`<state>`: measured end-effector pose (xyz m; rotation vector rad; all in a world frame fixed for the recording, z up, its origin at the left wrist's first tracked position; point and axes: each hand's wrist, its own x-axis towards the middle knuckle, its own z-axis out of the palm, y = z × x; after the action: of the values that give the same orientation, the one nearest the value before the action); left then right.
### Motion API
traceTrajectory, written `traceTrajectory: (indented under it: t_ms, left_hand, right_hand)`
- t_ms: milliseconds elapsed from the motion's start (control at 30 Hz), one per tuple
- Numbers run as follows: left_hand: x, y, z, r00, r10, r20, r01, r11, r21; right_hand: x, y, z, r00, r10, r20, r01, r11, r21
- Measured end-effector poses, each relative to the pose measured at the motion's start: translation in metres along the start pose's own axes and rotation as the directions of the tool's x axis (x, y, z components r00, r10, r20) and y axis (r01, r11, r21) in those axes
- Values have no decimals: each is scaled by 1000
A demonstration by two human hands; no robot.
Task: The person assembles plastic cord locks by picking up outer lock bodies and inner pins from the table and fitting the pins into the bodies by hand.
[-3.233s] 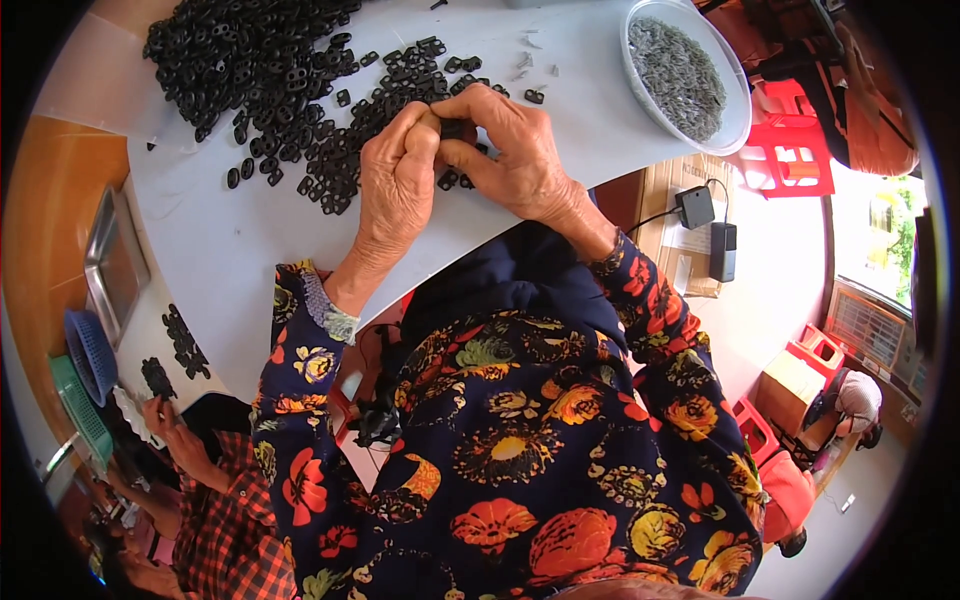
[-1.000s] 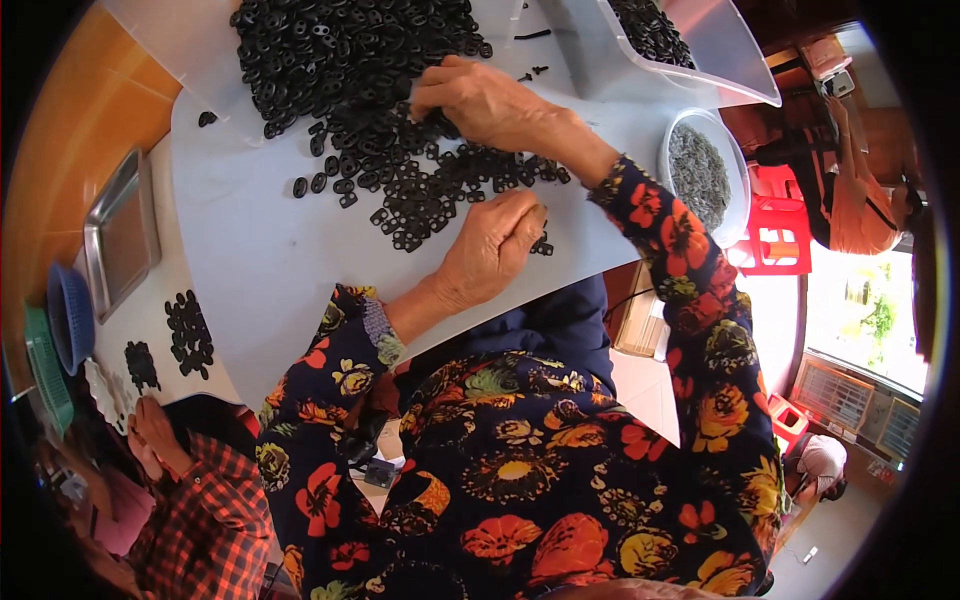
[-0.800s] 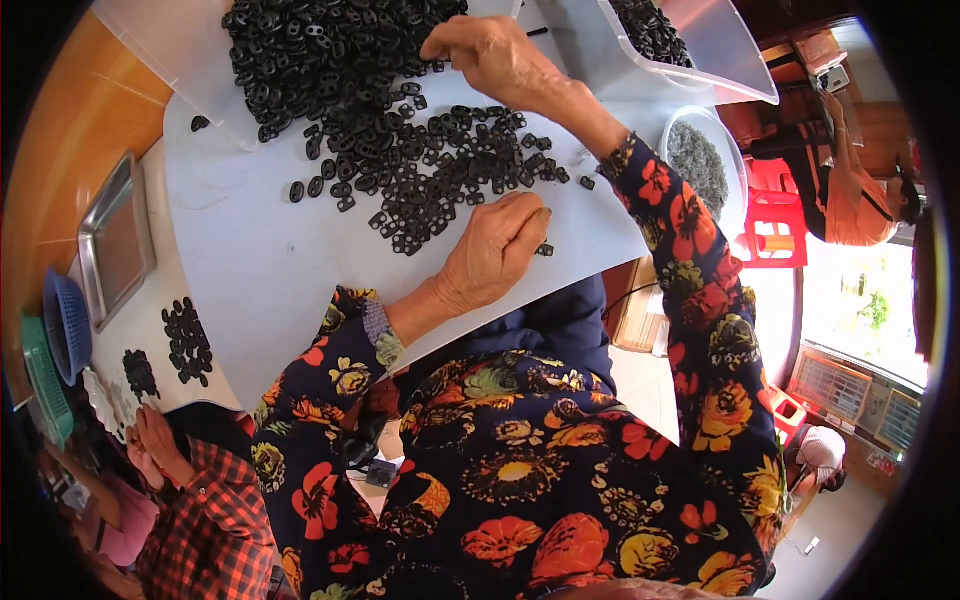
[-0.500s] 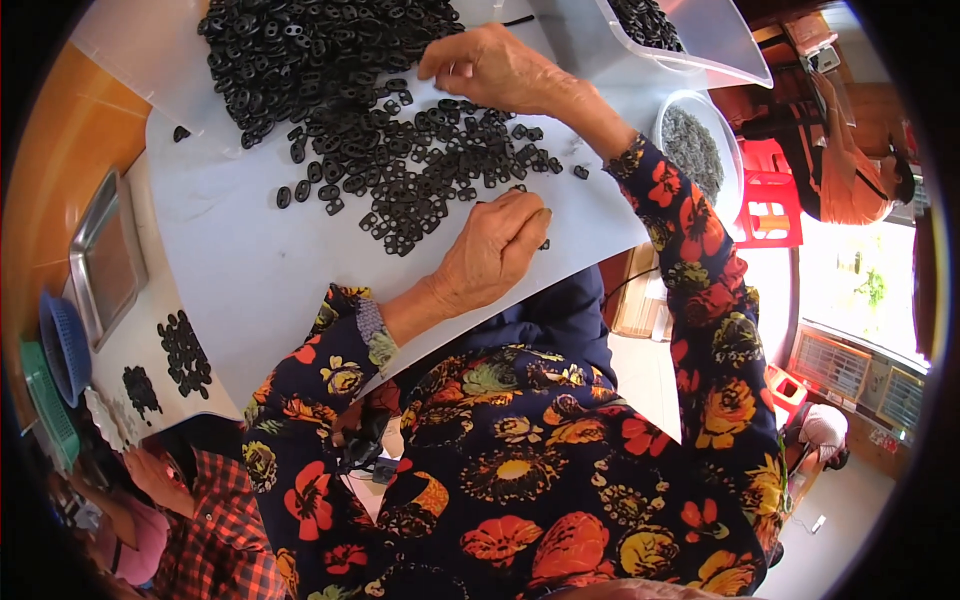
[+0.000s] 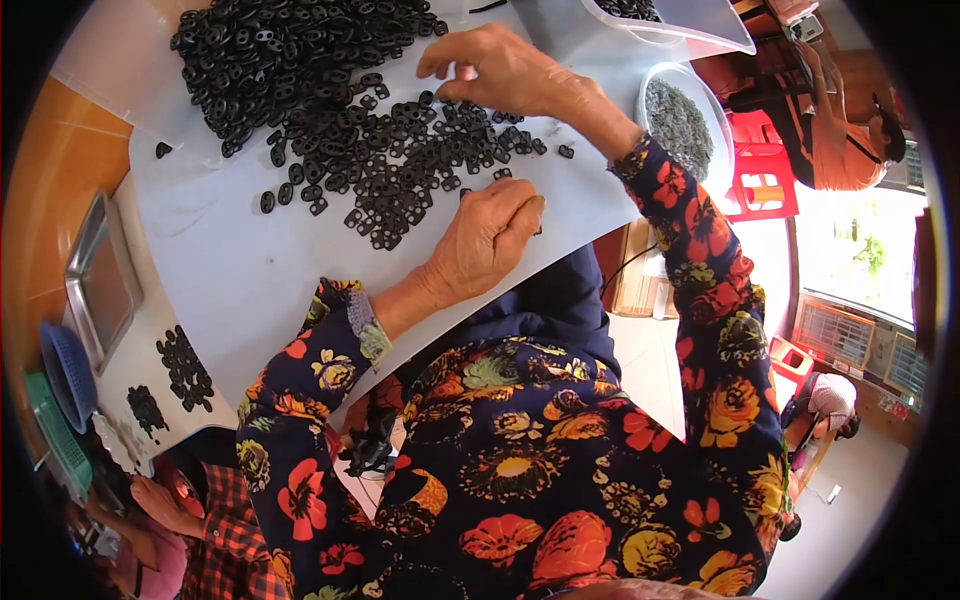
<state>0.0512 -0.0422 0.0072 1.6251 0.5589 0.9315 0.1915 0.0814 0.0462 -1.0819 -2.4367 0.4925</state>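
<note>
Small black oval pieces with two holes lie loose on a pale sheet, spreading from a large heap. My left hand rests on the sheet at the near edge of these pieces, fingers curled into a fist. What it holds, if anything, is hidden; a bit of black shows beside its knuckles. Over the right side of the heap is my right hand, its thumb and forefinger curved with a gap between them and nothing visible in the gap.
A clear bin with black pieces is at the far right, beside a white tub of grey bits. To the left are a metal tray, a blue basket and a green basket. Other people sit nearby.
The whole view has shifted slightly, moving the table up and left in the picture. My right hand has drawn a little away from the heap, its fingers wider apart. My left hand stays curled.
</note>
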Motion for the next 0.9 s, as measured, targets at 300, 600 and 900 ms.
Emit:
traceTrajectory:
  t_ms: [300, 600, 900]
  left_hand:
    - [8, -4, 8, 999, -21, -25, 20, 1000, -2]
    - [7, -10, 6, 1000, 9, -27, -8, 999, 32]
    - [7, -1, 0, 999, -36, -39, 37, 999, 17]
  right_hand:
    - [-2, 5, 13, 996, -14, 86, 17, 999, -32]
    - [-4, 4, 9, 995, 80, -61, -73, 992, 104]
    - [-4, 6, 6, 999, 45, -16, -46, 999, -25]
